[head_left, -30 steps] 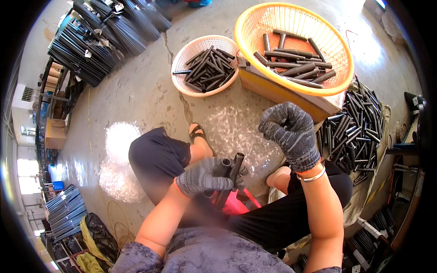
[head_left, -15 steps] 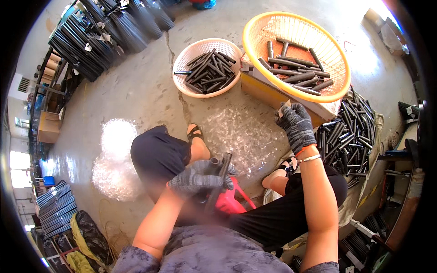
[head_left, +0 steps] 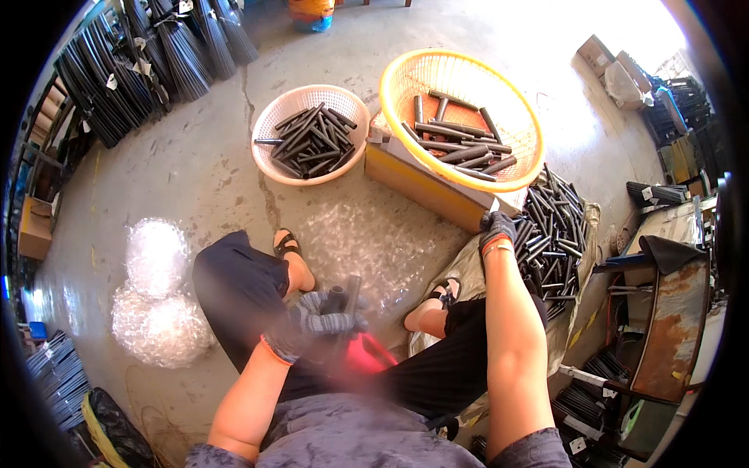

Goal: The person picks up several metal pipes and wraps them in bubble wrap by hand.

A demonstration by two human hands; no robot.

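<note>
My left hand (head_left: 321,315), in a grey striped glove, is closed around two short dark tubes (head_left: 335,298) standing upright above my lap. Glare and blur soften their lower ends. On the right, my gloved right hand (head_left: 497,226) is closed, with a small pale flat piece (head_left: 495,205) showing at its fingertips. This hand is by the corner of a cardboard box (head_left: 425,187), next to a heap of dark tubes (head_left: 558,238) on a sack. On the box sits an orange-rimmed basket (head_left: 538,144) with several tubes in it.
A smaller white basket (head_left: 269,160) of tubes stands on the floor left of the box. Clear plastic bundles (head_left: 160,312) lie beside my left knee. A blurred pink-red object (head_left: 367,352) is between my legs. Long rods (head_left: 101,86) stand at far left; a rusty metal frame (head_left: 667,335) is at right.
The view has shifted, so the baskets appear farther left and lower. My right hand has moved lower beside the box, toward the tube heap. My left hand still holds the tubes.
</note>
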